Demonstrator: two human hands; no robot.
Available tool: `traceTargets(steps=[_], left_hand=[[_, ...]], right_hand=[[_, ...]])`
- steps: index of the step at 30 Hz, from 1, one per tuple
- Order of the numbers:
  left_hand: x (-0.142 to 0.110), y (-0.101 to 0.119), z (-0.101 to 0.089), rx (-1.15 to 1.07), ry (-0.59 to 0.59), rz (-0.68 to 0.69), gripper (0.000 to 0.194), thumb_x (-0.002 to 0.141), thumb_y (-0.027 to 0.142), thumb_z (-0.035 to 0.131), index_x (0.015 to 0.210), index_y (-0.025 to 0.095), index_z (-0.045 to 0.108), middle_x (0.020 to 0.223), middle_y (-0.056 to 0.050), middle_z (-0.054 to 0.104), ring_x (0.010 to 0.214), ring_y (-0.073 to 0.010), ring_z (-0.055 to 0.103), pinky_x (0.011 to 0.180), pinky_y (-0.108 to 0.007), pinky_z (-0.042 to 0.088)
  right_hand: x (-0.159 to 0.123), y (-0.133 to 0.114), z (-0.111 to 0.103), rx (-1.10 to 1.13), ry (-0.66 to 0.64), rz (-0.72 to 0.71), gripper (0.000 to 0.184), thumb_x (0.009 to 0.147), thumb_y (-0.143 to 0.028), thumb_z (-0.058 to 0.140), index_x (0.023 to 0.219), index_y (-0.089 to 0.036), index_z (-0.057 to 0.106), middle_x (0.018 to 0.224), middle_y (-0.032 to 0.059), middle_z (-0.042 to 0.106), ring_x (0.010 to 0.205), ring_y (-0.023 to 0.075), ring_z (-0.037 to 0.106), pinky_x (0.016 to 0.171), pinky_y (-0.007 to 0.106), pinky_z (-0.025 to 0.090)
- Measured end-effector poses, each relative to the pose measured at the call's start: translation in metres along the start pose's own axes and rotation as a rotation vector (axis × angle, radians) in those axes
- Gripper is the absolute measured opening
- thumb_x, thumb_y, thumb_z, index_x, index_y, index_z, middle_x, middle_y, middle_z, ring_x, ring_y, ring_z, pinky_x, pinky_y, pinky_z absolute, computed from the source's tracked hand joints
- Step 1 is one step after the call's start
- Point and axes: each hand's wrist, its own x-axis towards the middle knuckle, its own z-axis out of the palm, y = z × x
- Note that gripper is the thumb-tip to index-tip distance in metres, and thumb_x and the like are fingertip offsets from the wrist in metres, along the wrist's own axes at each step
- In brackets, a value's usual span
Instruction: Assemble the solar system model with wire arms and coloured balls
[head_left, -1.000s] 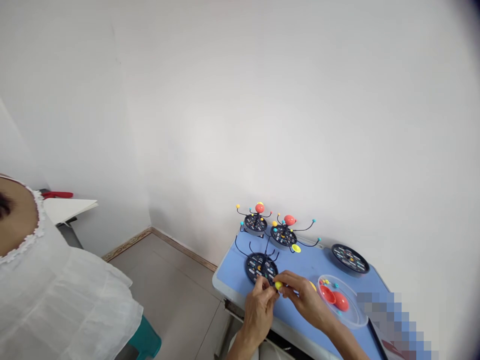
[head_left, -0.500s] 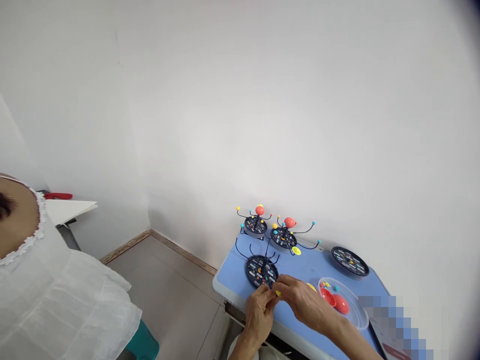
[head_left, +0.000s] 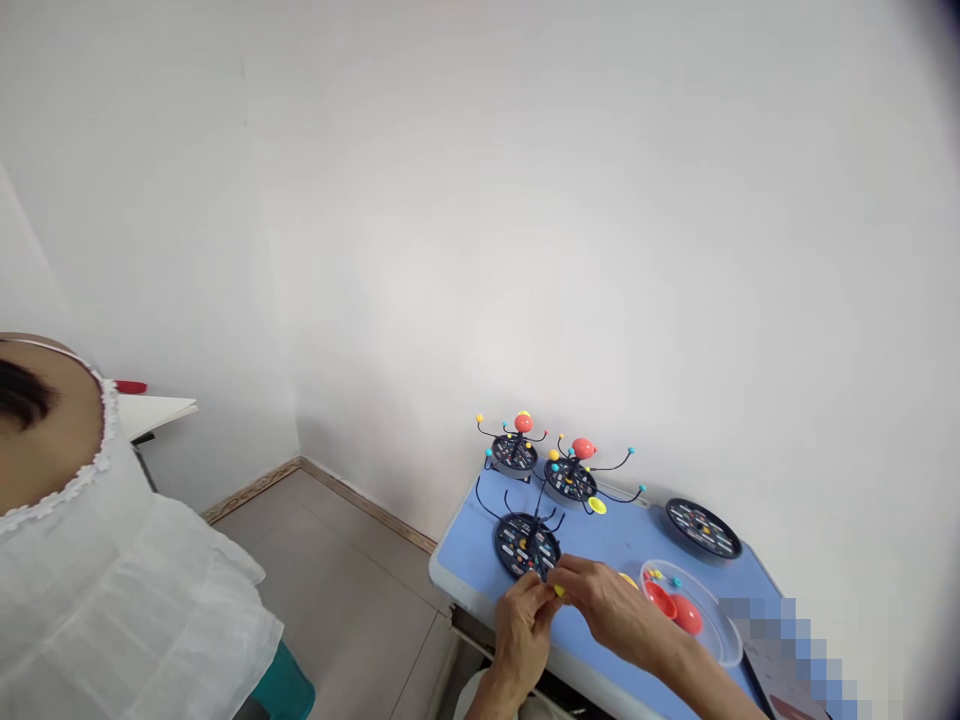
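My left hand [head_left: 523, 624] and my right hand [head_left: 607, 608] meet at the near edge of a small blue table [head_left: 465, 545]. Together they pinch a small yellow ball [head_left: 559, 590], mostly covered by the fingers. Just beyond them stands a black round base [head_left: 517, 541] with thin black wire arms rising from it. Both hands are closed around the ball.
Two built models [head_left: 516, 445] [head_left: 574, 470] with orange balls stand at the table's back. A bare black base [head_left: 702, 527] lies far right; a clear dish [head_left: 709, 630] holds orange halves and small balls. A person in white [head_left: 112, 590] sits at left.
The yellow ball has sunk deeper between my fingers and shows less. Both hands stay together at the table's near edge.
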Motion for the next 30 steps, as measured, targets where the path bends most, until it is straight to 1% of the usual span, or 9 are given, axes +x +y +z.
traceTargets(steps=[4,8,11,14,17,19,24,27,30], left_hand=[[-0.001,0.000,0.001,0.014,0.002,-0.005,0.042,0.099,0.042,0.045,0.075,0.019,0.071,0.068,-0.001,0.059,0.060,-0.0133,0.054,0.056,-0.022,0.042],[-0.003,-0.001,0.002,0.031,0.019,-0.005,0.049,0.100,0.046,0.041,0.070,0.018,0.067,0.066,-0.002,0.058,0.058,-0.0134,0.054,0.055,-0.023,0.041],[-0.004,-0.003,0.000,0.040,0.030,-0.005,0.049,0.099,0.045,0.042,0.066,0.018,0.065,0.064,-0.002,0.058,0.058,-0.0141,0.054,0.055,-0.024,0.041],[-0.005,-0.002,-0.005,0.032,0.034,0.002,0.043,0.100,0.040,0.042,0.070,0.018,0.066,0.067,-0.002,0.061,0.060,-0.0147,0.056,0.056,-0.024,0.042],[-0.004,0.001,-0.009,0.016,0.036,0.019,0.042,0.100,0.040,0.042,0.075,0.018,0.067,0.068,-0.003,0.062,0.059,-0.0149,0.057,0.055,-0.024,0.043],[-0.004,0.003,-0.011,0.008,0.039,0.026,0.041,0.100,0.040,0.042,0.076,0.018,0.068,0.068,-0.003,0.063,0.059,-0.0152,0.057,0.056,-0.024,0.044],[-0.002,0.001,-0.009,-0.004,0.032,0.031,0.039,0.099,0.041,0.045,0.079,0.019,0.070,0.070,-0.002,0.065,0.063,-0.0156,0.061,0.059,-0.024,0.048],[0.000,-0.002,-0.007,-0.010,0.028,0.035,0.041,0.099,0.043,0.044,0.078,0.019,0.069,0.070,-0.003,0.066,0.063,-0.0157,0.062,0.060,-0.024,0.050],[0.001,-0.004,-0.008,-0.008,0.023,0.038,0.042,0.098,0.045,0.044,0.077,0.020,0.070,0.068,-0.003,0.067,0.061,-0.0159,0.063,0.058,-0.024,0.051]], right_hand=[[0.002,-0.007,-0.003,-0.118,-0.030,0.110,0.028,0.084,0.001,0.045,0.087,-0.018,0.066,0.091,0.0059,0.073,0.077,0.0180,0.068,0.055,0.027,0.031],[0.004,-0.015,-0.004,-0.225,-0.047,0.154,0.024,0.089,-0.005,0.046,0.085,-0.016,0.067,0.091,0.0098,0.075,0.081,0.0227,0.071,0.058,0.029,0.030],[0.006,-0.020,-0.005,-0.238,-0.033,0.181,0.023,0.094,-0.012,0.047,0.086,-0.015,0.068,0.091,0.0128,0.075,0.082,0.0266,0.071,0.058,0.031,0.030],[0.004,-0.028,-0.009,-0.236,-0.013,0.207,0.022,0.095,-0.017,0.048,0.086,-0.015,0.069,0.090,0.0129,0.075,0.082,0.0276,0.072,0.057,0.031,0.030],[-0.002,-0.035,-0.015,-0.223,0.020,0.217,0.015,0.094,-0.023,0.054,0.100,-0.017,0.066,0.094,0.0108,0.075,0.084,0.0274,0.072,0.059,0.030,0.033],[-0.005,-0.037,-0.018,-0.212,0.042,0.213,0.018,0.093,-0.025,0.056,0.108,-0.018,0.063,0.098,0.0098,0.075,0.086,0.0269,0.071,0.061,0.030,0.036],[-0.002,-0.031,-0.009,-0.193,0.030,0.203,0.013,0.090,-0.011,0.052,0.089,-0.017,0.064,0.093,0.0109,0.074,0.083,0.0256,0.071,0.061,0.029,0.037],[0.001,-0.028,-0.004,-0.179,0.039,0.216,0.015,0.092,-0.013,0.052,0.085,-0.017,0.065,0.093,0.0122,0.075,0.086,0.0270,0.071,0.061,0.029,0.036],[-0.003,-0.026,-0.008,-0.158,0.076,0.246,0.014,0.094,-0.022,0.053,0.093,-0.016,0.066,0.093,0.0118,0.075,0.083,0.0270,0.072,0.060,0.029,0.036]])
